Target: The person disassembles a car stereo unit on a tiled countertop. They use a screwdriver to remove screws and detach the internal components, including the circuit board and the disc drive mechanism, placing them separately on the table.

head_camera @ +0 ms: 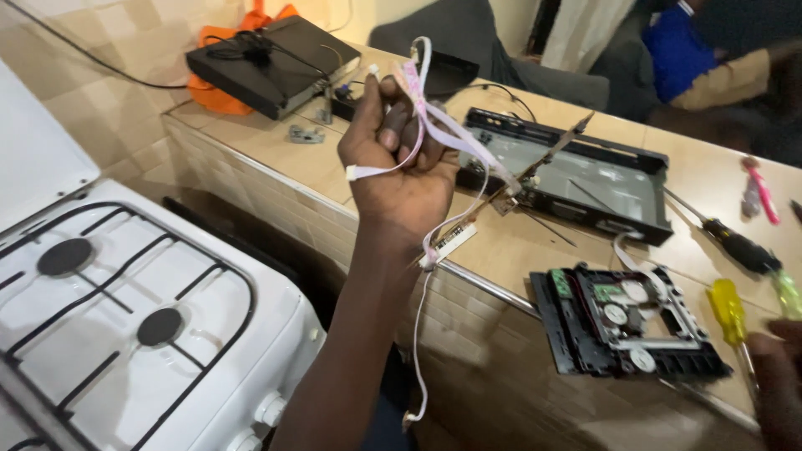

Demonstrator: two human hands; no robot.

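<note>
Now your left hand (399, 171) is clenched on the ribbon cables (434, 125), lifting them clear; next, probably set them aside, while your right hand (777, 376) shows too little to tell its grip.

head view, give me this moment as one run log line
left hand: raised, fist shut on flat ribbon cables | right hand: frame edge, by yellow screwdriver | counter: disc drive mechanism, open black case

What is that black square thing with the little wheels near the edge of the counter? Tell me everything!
The black mechanism is a flat plastic frame lying face-up at the edge of the tan counter. It carries small white gears, a green circuit piece, metal parts and an open square gap. A pale ribbon cable curls from its top. No hand touches it.
</note>
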